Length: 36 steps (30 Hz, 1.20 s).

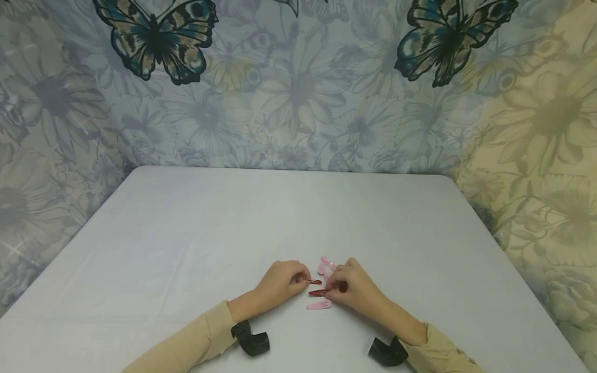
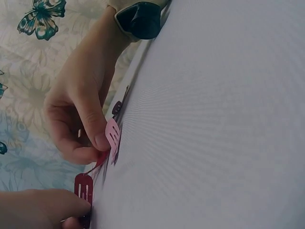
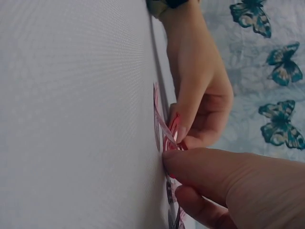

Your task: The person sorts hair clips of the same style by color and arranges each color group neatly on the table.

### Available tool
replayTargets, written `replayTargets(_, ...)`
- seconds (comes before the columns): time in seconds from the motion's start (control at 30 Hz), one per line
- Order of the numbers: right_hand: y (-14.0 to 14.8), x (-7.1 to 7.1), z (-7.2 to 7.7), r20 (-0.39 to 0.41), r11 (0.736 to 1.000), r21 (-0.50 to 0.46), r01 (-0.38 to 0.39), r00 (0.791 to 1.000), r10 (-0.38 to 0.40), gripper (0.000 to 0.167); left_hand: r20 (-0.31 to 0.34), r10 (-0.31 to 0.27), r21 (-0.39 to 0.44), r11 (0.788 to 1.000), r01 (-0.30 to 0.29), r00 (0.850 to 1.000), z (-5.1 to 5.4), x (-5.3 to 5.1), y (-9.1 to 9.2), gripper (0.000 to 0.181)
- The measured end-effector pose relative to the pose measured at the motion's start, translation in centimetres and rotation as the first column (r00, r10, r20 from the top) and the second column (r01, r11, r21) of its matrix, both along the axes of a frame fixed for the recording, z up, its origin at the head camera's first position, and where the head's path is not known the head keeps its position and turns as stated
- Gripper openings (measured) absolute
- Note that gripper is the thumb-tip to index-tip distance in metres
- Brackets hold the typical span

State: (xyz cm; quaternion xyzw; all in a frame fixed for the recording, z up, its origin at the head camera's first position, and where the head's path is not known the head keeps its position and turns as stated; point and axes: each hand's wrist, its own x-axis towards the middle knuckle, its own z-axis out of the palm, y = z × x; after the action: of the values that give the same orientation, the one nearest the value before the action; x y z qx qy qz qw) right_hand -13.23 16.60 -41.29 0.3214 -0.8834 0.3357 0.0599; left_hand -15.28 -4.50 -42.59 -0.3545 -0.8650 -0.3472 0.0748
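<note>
My left hand (image 1: 281,281) pinches one end of a dark red snap hair clip (image 1: 315,282), whose slotted end shows in the left wrist view. Facing it, my right hand (image 1: 355,290) holds another red hair clip (image 1: 318,293) between thumb and finger, its tip pointing left. Just in front of the right fingertips lies a pink hair clip (image 1: 319,305) on the table. More pink hair clips (image 1: 328,263) lie behind the right hand, partly hidden by it. A dark clip (image 1: 343,286) shows beside the right fingers. In the right wrist view the fingers cover much of the clips.
A white-covered table (image 1: 186,233) spreads around the hands. Patterned fabric (image 1: 298,103) with flowers and butterflies hangs behind and at both sides. Black wrist devices (image 1: 253,342) sit at both cuffs, near the tabletop.
</note>
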Motion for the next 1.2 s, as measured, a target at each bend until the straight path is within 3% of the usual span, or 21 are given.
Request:
replayTargets(0.3, 0.0, -0.2, -0.1, -0.098, 0.997, -0.043, -0.060, 0.994, 0.055, 0.026, 0.083, 0.013, 0.076, 0.997, -0.019, 0.996, -0.1, -0.2, -0.1, 0.005)
replayTargets(0.53, 0.0, -0.1, -0.1, -0.013, 0.998, -0.057, -0.025, 1.000, 0.024, 0.025, 0.148, 0.012, 0.154, 0.987, -0.035, 0.989, 0.3, 0.0, -0.3, 0.004)
replayTargets(0.67, -0.1, 0.0, -0.1, -0.019, 0.997, -0.064, -0.052, 0.999, 0.051, 0.025, 0.187, 0.000, 0.204, 0.978, -0.039, 0.982, 0.4, -0.2, -0.6, 0.007)
replayTargets(0.9, -0.3, -0.1, 0.3, 0.040, 0.995, -0.063, -0.083, 0.996, 0.085, 0.018, 0.306, -0.022, 0.255, 0.965, -0.060, 0.952, 0.9, -0.9, -1.6, 0.005)
replayTargets(1.03, -0.2, -0.1, 0.4, 0.073, 0.992, -0.100, -0.075, 0.994, 0.082, 0.015, 0.305, -0.042, 0.275, 0.960, -0.045, 0.951, 1.2, -1.6, -2.3, 0.005)
replayTargets(1.2, -0.1, 0.0, 0.6, 0.103, 0.986, -0.153, -0.069, 0.991, 0.085, 0.009, 0.284, -0.002, 0.230, 0.971, -0.066, 0.959, 1.6, -2.5, -3.4, 0.007)
